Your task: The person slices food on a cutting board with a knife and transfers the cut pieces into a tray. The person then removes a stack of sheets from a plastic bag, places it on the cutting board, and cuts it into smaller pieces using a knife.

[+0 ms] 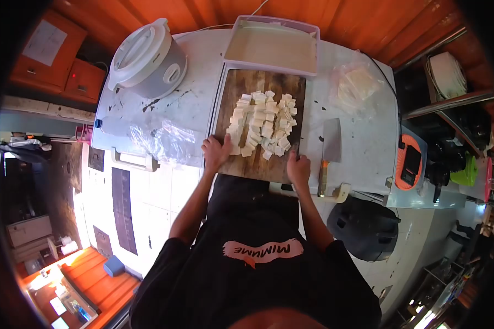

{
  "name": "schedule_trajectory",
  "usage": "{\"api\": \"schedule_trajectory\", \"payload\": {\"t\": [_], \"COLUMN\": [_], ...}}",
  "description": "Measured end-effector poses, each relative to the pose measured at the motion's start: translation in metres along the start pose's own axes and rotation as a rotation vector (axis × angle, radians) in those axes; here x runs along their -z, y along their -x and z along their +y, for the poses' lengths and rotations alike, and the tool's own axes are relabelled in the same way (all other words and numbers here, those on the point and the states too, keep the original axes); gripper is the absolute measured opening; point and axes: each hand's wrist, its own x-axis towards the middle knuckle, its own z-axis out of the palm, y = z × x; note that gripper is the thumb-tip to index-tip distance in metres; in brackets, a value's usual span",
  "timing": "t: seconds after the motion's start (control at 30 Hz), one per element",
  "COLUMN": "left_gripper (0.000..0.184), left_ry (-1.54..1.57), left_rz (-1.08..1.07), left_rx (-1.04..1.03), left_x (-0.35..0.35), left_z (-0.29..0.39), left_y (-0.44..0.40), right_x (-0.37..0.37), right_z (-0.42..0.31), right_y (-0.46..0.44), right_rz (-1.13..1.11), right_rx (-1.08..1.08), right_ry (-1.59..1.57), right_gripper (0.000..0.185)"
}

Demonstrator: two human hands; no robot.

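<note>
A wooden cutting board (247, 165) lies on the white worktop, its near end close to the front edge. Many small pale, roughly square pieces (266, 123) are spread over its middle. My left hand (217, 152) grips the board's left edge near the front corner, with the fingers partly hidden by the hand. At the right edge my right hand (298, 167) is closed round the board near its other front corner. A cleaver (332, 142) with a yellow and orange handle rests to the right of the board, apart from my right hand.
Behind the board stands a pale shallow tray (271, 46). A rice cooker (151, 59) is at the back left, with clear plastic bags (162, 141) nearer. Another plastic bag (359, 82) lies at the back right. A black stool (364, 227) stands below the worktop's right side.
</note>
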Motion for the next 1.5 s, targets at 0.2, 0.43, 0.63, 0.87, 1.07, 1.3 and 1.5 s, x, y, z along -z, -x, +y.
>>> {"api": "schedule_trajectory", "payload": {"t": [0.2,0.43,0.63,0.87,1.07,1.3,1.5], "left_gripper": [0.06,0.059,0.044,0.028,0.015,0.02,0.018], "left_ry": [0.452,0.601,0.736,0.799,0.89,0.855,1.119], "left_rz": [-0.491,-0.382,-0.575,-0.75,-0.83,-0.898,-0.846], "left_rx": [0.092,-0.028,-0.24,-0.041,0.08,0.091,-0.355], "left_x": [0.054,0.072,0.15,0.161,0.168,0.195,0.196], "left_z": [0.001,0.009,0.122,0.198,0.198,0.211,0.199], "left_y": [0.012,0.015,-0.087,-0.191,-0.193,-0.19,-0.174], "right_x": [0.001,0.065,0.145,0.187,0.2,0.207,0.222], "right_z": [0.033,-0.001,-0.121,-0.235,-0.256,-0.262,-0.218], "right_y": [-0.002,0.025,-0.08,-0.173,-0.157,-0.156,-0.181], "right_rz": [-0.031,0.042,-0.115,-0.438,-0.471,-0.538,-0.438], "right_rx": [0.128,0.202,0.213,-0.041,-0.172,-0.373,-0.143], "right_ry": [-0.337,-0.206,-0.267,-0.525,-0.393,-0.51,-0.72], "right_gripper": [0.049,0.048,0.052,0.038,0.027,0.024,0.028]}}
